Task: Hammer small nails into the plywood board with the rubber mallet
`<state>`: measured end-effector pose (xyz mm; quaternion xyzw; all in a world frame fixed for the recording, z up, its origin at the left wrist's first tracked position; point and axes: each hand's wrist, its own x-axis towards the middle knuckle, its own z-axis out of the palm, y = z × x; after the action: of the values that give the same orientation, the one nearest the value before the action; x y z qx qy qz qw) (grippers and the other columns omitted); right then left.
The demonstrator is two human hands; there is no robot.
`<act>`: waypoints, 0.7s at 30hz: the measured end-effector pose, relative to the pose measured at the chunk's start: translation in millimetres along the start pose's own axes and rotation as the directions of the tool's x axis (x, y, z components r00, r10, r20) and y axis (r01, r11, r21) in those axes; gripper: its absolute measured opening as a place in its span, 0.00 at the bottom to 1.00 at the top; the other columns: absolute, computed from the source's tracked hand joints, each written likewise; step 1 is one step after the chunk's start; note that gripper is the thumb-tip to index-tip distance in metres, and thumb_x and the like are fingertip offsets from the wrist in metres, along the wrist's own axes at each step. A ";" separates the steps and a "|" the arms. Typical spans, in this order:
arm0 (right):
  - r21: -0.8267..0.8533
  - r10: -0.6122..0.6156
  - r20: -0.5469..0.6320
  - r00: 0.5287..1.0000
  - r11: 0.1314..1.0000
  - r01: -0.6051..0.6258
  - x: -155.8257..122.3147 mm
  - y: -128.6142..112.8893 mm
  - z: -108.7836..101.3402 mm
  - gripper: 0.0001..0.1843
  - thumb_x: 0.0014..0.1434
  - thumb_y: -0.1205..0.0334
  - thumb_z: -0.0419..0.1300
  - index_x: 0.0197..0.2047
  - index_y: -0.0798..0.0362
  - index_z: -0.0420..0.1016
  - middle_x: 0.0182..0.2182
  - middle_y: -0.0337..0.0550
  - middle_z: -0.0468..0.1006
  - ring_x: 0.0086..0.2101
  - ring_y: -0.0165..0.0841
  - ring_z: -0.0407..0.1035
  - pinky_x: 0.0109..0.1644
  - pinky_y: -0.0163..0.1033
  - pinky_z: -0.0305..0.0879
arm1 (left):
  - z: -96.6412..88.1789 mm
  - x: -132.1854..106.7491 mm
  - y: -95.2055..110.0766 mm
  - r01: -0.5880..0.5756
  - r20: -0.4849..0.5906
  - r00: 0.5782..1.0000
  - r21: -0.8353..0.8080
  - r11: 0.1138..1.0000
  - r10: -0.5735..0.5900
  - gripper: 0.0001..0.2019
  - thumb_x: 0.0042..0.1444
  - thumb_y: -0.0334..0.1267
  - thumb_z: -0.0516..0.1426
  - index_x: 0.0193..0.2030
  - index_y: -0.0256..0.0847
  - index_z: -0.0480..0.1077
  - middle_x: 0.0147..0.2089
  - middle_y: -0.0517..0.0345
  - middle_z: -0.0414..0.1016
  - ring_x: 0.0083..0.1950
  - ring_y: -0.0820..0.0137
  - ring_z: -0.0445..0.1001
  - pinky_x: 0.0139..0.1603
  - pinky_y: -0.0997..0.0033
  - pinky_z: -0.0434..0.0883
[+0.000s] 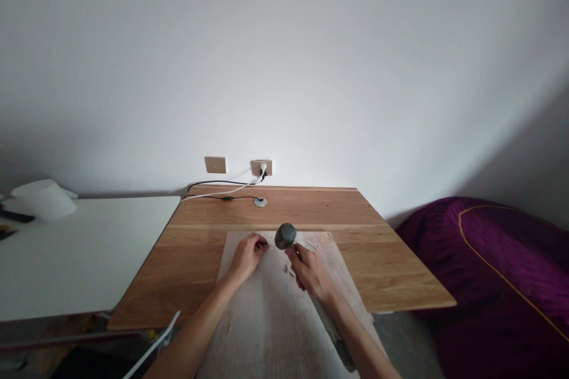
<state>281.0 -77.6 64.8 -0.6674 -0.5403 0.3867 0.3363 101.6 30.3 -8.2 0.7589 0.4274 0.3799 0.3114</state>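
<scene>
My right hand is wrapped round the handle of a dark rubber mallet, close below its head. The handle runs back beneath my right forearm. My left hand is at the far left part of a pale, worn board, its thumb and fingers pinched together. Whatever lies between those fingertips is too small to name. The mallet head hangs just right of them, over the board. A few small pale fragments lie on the board beside my right hand, and others are partly hidden beyond it.
Under the board is a wooden table. Cables run across its back to a wall socket. To the left stands a white table with a white roll. Purple cloth bulks up on the right.
</scene>
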 end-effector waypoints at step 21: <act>0.015 0.040 -0.005 0.999 0.999 -0.040 22.4 -11.3 16.9 0.14 0.70 0.54 0.49 0.34 0.49 0.64 0.21 0.30 0.66 0.14 0.25 0.64 0.15 0.28 0.53 | 0.6 -4.1 4.4 -0.040 0.030 0.999 0.053 0.998 0.038 0.06 0.59 0.27 0.61 0.38 0.40 0.80 0.39 0.55 0.79 0.40 0.67 0.77 0.44 0.69 0.71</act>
<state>263.6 -52.9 63.2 -0.6768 -0.5230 0.3954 0.3349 102.5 24.6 -6.3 0.7807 0.4180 0.3633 0.2895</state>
